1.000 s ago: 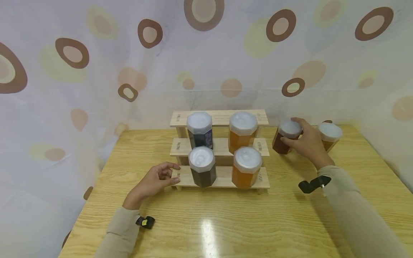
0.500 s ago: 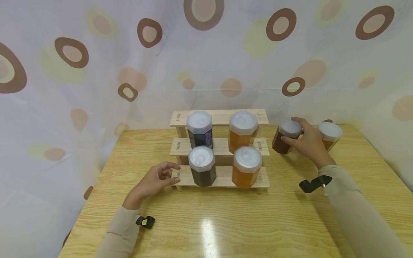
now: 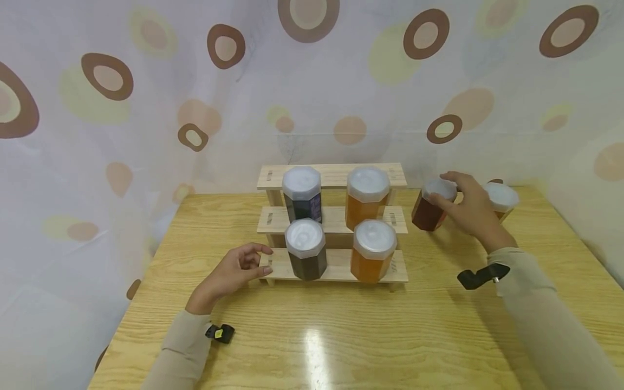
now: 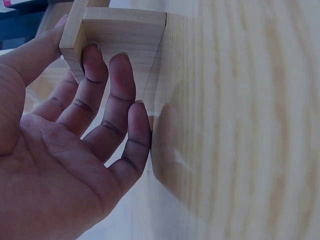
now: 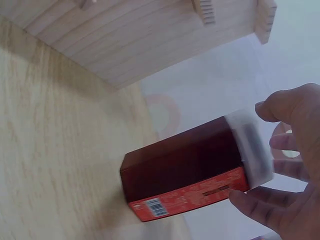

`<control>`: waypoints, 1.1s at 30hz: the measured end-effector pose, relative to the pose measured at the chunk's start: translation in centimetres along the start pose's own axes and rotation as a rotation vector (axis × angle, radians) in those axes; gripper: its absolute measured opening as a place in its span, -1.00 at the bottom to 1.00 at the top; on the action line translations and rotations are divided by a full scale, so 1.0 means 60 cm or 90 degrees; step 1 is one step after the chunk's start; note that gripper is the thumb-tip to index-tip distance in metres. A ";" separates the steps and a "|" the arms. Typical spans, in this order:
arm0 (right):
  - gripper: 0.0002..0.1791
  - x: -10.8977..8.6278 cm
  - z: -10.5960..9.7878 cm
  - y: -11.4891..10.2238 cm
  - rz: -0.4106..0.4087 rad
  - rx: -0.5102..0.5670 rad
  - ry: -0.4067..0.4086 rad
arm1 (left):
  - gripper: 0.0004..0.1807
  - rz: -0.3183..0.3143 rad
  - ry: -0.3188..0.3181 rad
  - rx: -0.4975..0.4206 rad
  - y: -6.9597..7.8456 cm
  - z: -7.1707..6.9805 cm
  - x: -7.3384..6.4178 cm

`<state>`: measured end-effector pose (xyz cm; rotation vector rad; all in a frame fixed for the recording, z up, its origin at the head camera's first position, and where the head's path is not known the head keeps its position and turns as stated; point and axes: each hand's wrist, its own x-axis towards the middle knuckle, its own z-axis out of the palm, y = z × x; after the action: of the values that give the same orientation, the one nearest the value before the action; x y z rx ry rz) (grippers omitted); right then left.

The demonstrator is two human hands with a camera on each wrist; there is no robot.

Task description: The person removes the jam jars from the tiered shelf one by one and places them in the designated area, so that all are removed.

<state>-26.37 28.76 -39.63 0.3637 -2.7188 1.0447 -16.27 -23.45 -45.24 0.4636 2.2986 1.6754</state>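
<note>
At the left end of a three-step wooden rack (image 3: 336,265), my left hand (image 3: 231,276) holds the lowest shelf with bent fingers. In the left wrist view, the thumb and fingers lie on either side of the shelf's end (image 4: 122,27). My right hand (image 3: 473,211) is spread around the white lid of a dark red jar (image 3: 429,211). This jar stands on the table right of the rack. In the right wrist view, the thumb is off the lid, and a fingertip lies by the jar's red label (image 5: 200,192).
Two black jars (image 3: 309,262) (image 3: 303,208) stand on the rack's left side, two orange jars (image 3: 370,265) (image 3: 366,208) on its right. Another white-lidded jar (image 3: 502,197) is just right of my right hand. A patterned cloth (image 3: 312,81) hangs behind the table (image 3: 273,341).
My right hand has loosened from the dark red jar and shifted slightly right. The jar stays in place on the table. My left hand has not moved.
</note>
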 end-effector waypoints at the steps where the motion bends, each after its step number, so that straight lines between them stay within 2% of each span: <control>1: -0.33 0.000 -0.003 -0.003 -0.003 -0.002 0.003 | -0.59 0.000 0.001 0.001 0.001 0.000 0.000; 8: -0.34 -0.002 -0.022 -0.019 0.000 -0.018 0.002 | -0.59 -0.006 0.002 0.001 0.003 0.000 0.000; 13: -0.36 -0.003 -0.042 -0.033 0.001 -0.013 0.035 | -0.59 -0.006 0.002 0.001 0.003 0.000 0.000; 20: -0.43 -0.003 -0.060 -0.058 -0.036 0.002 0.074 | -0.59 0.000 -0.001 -0.004 0.001 0.000 0.000; 33: -0.44 -0.010 -0.060 -0.124 -0.097 0.030 0.076 | -0.59 0.005 0.000 -0.004 0.001 0.000 -0.001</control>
<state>-23.21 25.91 -32.51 0.4911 -2.5212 1.0548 -16.19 -23.44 -45.19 0.4720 2.2946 1.6860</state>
